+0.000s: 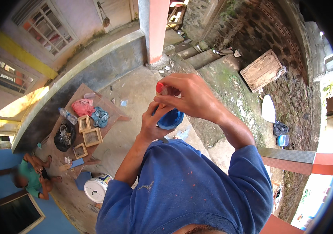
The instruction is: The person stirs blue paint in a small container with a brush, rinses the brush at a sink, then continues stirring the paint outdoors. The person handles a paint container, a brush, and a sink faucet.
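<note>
In front of my chest, my right hand (186, 93) pinches a small red-topped object (160, 87) between thumb and index finger; its lower part is partly hidden by my fingers. My left hand (151, 124) is just beneath, its fingers wrapped round a blue round container (171, 118). The container's top is partly covered by my right hand and left fingers. The fingertips of my two hands meet near the red object, and I cannot tell whether both grip it.
At left, a low wooden platform (115, 117) holds wooden frames (92, 136), pink and blue bags, a bottle and a black bag. A person (32, 175) sits lower left beside a white bucket (94, 191). A concrete pillar, mossy steps and a leaning wooden board (260, 70) stand beyond.
</note>
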The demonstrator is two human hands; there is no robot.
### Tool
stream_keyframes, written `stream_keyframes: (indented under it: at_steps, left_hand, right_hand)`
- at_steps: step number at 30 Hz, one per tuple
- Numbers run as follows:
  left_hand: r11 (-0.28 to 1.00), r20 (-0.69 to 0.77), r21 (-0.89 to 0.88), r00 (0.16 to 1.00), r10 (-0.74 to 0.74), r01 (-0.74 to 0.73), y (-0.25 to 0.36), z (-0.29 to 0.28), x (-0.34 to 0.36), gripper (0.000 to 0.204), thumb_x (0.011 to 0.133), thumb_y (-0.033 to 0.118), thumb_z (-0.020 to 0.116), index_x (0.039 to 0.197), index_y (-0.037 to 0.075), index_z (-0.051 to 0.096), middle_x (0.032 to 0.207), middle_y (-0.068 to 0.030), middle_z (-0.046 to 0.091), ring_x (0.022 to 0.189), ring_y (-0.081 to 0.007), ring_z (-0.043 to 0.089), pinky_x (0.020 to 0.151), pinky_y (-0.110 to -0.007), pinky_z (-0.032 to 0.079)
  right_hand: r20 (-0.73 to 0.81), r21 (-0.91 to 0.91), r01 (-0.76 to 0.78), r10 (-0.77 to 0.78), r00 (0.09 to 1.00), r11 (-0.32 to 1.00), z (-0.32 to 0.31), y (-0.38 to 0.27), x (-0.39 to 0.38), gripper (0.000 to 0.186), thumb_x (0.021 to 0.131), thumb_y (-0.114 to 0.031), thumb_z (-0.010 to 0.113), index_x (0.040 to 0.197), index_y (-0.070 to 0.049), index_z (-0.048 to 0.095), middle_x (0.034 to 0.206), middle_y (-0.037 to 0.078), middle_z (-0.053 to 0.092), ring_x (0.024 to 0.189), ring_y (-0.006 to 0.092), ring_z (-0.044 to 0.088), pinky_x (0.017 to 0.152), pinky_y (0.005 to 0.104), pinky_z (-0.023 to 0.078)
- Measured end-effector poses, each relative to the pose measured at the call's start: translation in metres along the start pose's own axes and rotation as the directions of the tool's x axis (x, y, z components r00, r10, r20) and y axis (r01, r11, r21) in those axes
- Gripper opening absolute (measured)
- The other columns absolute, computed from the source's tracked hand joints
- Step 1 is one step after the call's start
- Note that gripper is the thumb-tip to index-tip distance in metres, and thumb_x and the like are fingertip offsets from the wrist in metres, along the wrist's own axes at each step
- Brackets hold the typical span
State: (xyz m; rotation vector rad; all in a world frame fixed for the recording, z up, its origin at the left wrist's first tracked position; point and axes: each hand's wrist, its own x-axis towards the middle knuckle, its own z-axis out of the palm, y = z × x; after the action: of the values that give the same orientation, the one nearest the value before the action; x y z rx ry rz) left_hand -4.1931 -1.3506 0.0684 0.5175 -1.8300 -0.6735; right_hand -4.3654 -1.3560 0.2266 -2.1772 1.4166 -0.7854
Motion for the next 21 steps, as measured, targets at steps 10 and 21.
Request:
stream_keyframes:
  at_steps: [10, 21]
  left_hand:
    - [0.997, -0.058, 0.067, 0.998, -0.018, 0.022, 0.000, 0.007, -0.002, 0.086, 0.057, 0.007, 0.096, 0.137, 0.007, 0.065, 0.129, -0.0188, 0.065, 0.114, -0.0370, 0.070, 0.094, -0.044, 0.061]
    - [0.993, -0.112, 0.116, 0.994, 0.001, 0.012, -0.002, 0.016, 0.000, 0.105, 0.061, 0.007, 0.096, 0.154, 0.004, 0.046, 0.137, -0.0217, 0.061, 0.122, -0.0380, 0.064, 0.098, -0.044, 0.058]
  right_hand:
    - [-0.196, -0.116, -0.052, 0.028, 0.980, 0.992, -0.023, 0.009, -0.039, 0.048, 0.086, -0.038, 0.083, 0.121, -0.008, 0.072, 0.100, 0.011, 0.072, 0.086, 0.0312, 0.072, 0.078, 0.0405, 0.058]
    - [0.009, 0.138, -0.129, 0.130, 0.992, 0.982, 0.000, 0.028, -0.070, 0.018, 0.090, -0.011, 0.079, 0.106, -0.005, 0.073, 0.099, 0.011, 0.073, 0.087, 0.0258, 0.074, 0.075, 0.0374, 0.057]
